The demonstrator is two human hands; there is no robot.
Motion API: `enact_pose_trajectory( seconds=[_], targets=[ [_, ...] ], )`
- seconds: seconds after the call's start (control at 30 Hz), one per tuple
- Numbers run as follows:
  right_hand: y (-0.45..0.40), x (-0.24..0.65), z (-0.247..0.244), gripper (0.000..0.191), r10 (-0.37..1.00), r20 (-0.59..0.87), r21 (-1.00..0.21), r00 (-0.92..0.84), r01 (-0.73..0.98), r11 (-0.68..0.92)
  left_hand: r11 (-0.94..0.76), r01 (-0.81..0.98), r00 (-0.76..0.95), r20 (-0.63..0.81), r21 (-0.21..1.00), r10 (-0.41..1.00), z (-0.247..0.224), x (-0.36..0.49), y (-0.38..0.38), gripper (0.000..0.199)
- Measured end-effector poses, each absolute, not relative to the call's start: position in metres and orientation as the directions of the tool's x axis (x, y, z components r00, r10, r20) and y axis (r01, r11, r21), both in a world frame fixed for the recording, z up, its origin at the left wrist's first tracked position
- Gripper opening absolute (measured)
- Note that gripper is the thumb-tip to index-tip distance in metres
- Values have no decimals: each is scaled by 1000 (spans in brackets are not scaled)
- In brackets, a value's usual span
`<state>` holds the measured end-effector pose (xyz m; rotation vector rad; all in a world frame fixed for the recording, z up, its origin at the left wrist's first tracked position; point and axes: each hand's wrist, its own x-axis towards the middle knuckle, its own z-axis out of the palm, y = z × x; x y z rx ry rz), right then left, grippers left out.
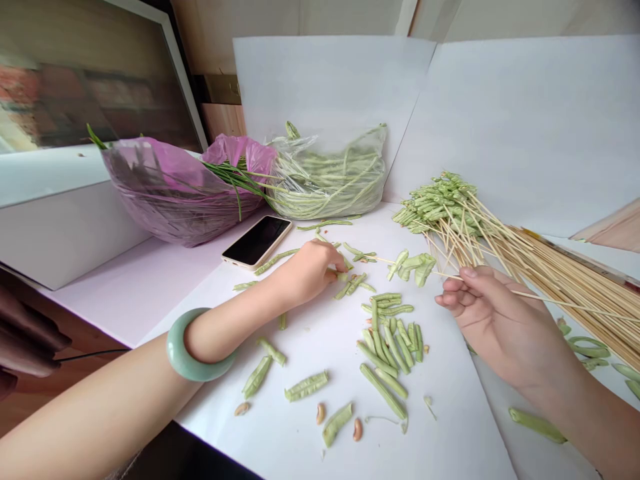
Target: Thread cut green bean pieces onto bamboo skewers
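Green bean pieces (385,347) scattered over white paper (450,427) across the lower middle of the frame: pale, ridged, some split open, roughly thirty in all. Left hand (307,272) reaching forward, wrist bent downward, thumb and fingertips (330,275) pinched narrowly on one small piece near the centre. One jade bangle (200,347) around the left wrist. Right hand (493,313) raised right of centre, fingers curled loosely around one bamboo skewer (550,300), its tip angled toward the left hand. Three tan beans (320,413) loose near the bottom edge. Threaded skewers (440,207) in one thick bundle at right, bare skewers (590,333) lying beneath them. At upper centre, one pink plastic bag (175,193) and one clear plastic bag (325,177) full of long beans; one smartphone (257,241) just beside the pink bag.
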<state>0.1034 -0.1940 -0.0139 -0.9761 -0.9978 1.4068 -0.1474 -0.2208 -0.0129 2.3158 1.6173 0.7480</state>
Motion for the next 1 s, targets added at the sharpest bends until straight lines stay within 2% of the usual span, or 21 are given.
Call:
enact_pose_trajectory(
  seconds=[0.07,0.17,0.27,0.37,0.5,1.0],
  targets=[
    [-194,104,-14,29,998,-22,-954,-61,-297,-40,-326,731,143,333,599,932,-11,-147,-221,15],
    [-195,102,-15,32,998,-8,-956,-64,-292,-27,-267,430,40,277,862,960,-12,-145,-221,10],
    [-197,100,-16,36,997,6,-956,-81,-292,-18,-190,136,32,187,972,982,-13,-142,-222,15],
    [-201,100,-15,38,995,25,-959,-99,-284,-4,-170,0,37,169,986,985,-13,-139,-223,17],
    [-204,99,-13,36,993,54,-962,-109,-274,22,-184,-62,41,187,981,982,-12,-138,-224,20],
    [-209,97,-17,32,978,125,-963,-167,-259,79,-131,-75,27,134,988,991,-15,-137,-223,23]
  ],
)
